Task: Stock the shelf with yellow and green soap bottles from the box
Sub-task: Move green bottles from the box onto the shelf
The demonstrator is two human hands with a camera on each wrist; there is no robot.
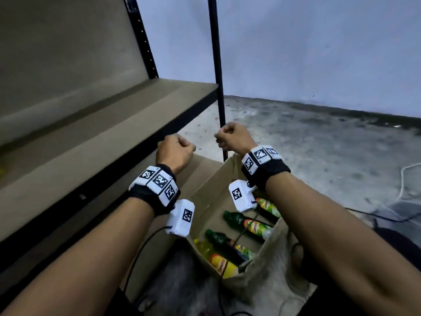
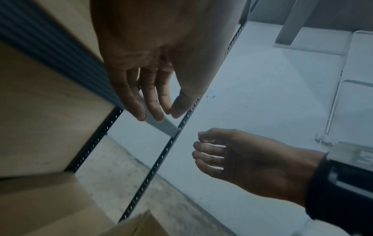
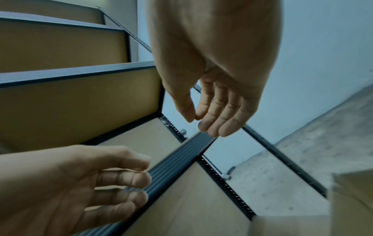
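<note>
Cardboard, brown and open-topped, formed the box (image 1: 205, 192) nearest the person, set on the floor just below the forearms and close against the front of the shelf unit. Inside it lay the soap bottles on their sides: a yellow bottle (image 1: 216, 258) closest, then a green bottle (image 1: 227, 244) beside it, another green bottle (image 1: 247, 222) further along, and one more bottle (image 1: 267, 206) partly hidden under the white tracker module on the right wrist. Black cables ran from the wrist modules down across the box. Above the box the left hand (image 1: 174, 152) hovered in front of the shelf (image 1: 109, 124) edge, its fingers loosely curled and holding nothing; the left wrist view showed those fingers (image 2: 151, 102) hanging relaxed with the thumb tip near the forefinger. Just to its right, apart from it, the right hand (image 1: 232, 137) hovered beside the black upright post (image 1: 216, 71), likewise loosely curled and empty, and the right wrist view showed its fingers (image 3: 220, 115) drooping with nothing between them. Beyond the hands the tan shelf board, edged in black metal, held no bottle in the part that showed. Further back lay the grey concrete floor (image 1: 319, 151) and then the pale wall (image 1: 319, 46).
</note>
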